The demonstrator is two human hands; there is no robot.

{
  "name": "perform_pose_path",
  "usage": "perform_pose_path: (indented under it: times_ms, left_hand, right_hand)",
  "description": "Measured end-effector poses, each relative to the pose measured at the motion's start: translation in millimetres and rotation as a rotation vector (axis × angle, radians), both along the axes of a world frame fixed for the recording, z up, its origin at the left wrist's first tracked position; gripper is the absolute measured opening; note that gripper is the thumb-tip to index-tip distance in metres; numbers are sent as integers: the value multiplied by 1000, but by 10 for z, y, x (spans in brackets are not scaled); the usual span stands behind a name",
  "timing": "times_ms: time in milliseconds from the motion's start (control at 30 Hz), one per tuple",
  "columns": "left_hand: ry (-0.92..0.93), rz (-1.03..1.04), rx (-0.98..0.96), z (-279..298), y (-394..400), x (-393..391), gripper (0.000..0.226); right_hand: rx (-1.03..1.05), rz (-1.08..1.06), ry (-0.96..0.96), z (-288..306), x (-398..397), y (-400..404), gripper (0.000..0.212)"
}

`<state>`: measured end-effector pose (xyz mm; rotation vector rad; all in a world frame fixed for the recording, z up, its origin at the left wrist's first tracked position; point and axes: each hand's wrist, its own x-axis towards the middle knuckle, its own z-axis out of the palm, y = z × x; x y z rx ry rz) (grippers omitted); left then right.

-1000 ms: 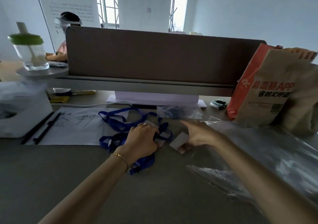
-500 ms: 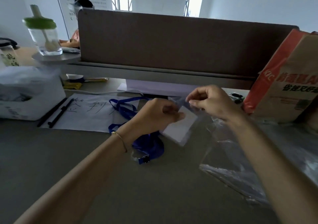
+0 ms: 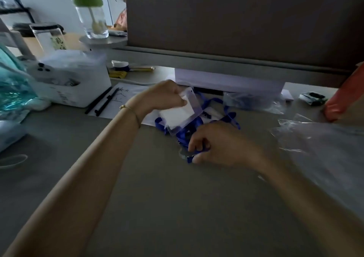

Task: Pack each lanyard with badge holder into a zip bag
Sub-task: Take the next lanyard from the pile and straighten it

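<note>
- Grey desk surface (image 3: 157, 197): tangled blue fabric lanyard (image 3: 194, 127) lies mid-surface.
- Left hand (image 3: 163, 97) pinches clear plastic badge holder (image 3: 182, 113), raised above lanyard.
- Right hand (image 3: 214, 144), nearer, grips lanyard's clip end.

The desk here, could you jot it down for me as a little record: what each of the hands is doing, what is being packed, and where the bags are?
left hand: holds the clear badge holder lifted above the lanyards
right hand: fingers curled on the blue lanyard end, low at the desk
zip bags: clear plastic lying flat at the right, untouched
packing: not yet started for this set
desk: grey
</note>
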<state>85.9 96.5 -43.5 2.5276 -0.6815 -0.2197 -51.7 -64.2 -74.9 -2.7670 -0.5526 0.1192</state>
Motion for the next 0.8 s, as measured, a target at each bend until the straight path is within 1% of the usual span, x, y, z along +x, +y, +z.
perform_pose_path:
  times_ms: [67,133,167,233,267,300,333,367,433,467,533,600,633,700,767,800]
  left_hand:
    - [18,32,-43,-30,12,30,26]
    - [53,67,-117,-55,-1,22,22]
    - [87,84,-171,-62,-9,6,20]
    - [228,108,-289,-89,-31,-18,10]
    - [296,99,-313,-95,-46,-45,16]
    - [342,73,-308,-106,-65,-71,30]
    - [338,41,-273,-126,-85,-70,42]
    - [283,0,-208,-126,-114,-91,47]
    - [150,-83,-117,-130,-188,-156,50]
    - [98,-107,-104,-142,-230,-167,49]
    - [2,-123,-76,-118,-308,-232,36]
    - [-112,-135,-35,-80,-392,-296,25]
    - [-156,-139,-20,-63,-443,-320,24]
    - [-235,-128,-36,-66,-530,-373,32]
    - [-272,-95,-105,-117,-575,-382,43]
    - [-285,-90,-135,-140,-585,-372,49]
  right_hand:
    - [-104,41,-51,-114,-31,99,14]
    - [-80,51,-45,-134,-26,91,12]
    - [-23,44,-26,-129,10,45,13]
    - [219,-43,-14,-91,97,-100,9]
    - [363,-116,-36,-60,141,-185,8]
    - [480,-194,-94,-36,181,-273,9]
    - [538,-269,-184,-18,210,-350,10]
    - [538,-340,-285,6,233,-410,10]
    - [488,-450,-453,56,268,-496,8]
    - [485,-475,-504,83,291,-528,7]
    - [456,-482,-565,109,328,-578,6]
    - [324,-459,-646,93,355,-629,10]
    - [234,-441,-683,82,362,-662,14]
    - [88,-398,-714,54,356,-711,27]
    - [14,-377,-688,29,354,-745,36]
    - [-3,-385,-664,29,361,-762,36]
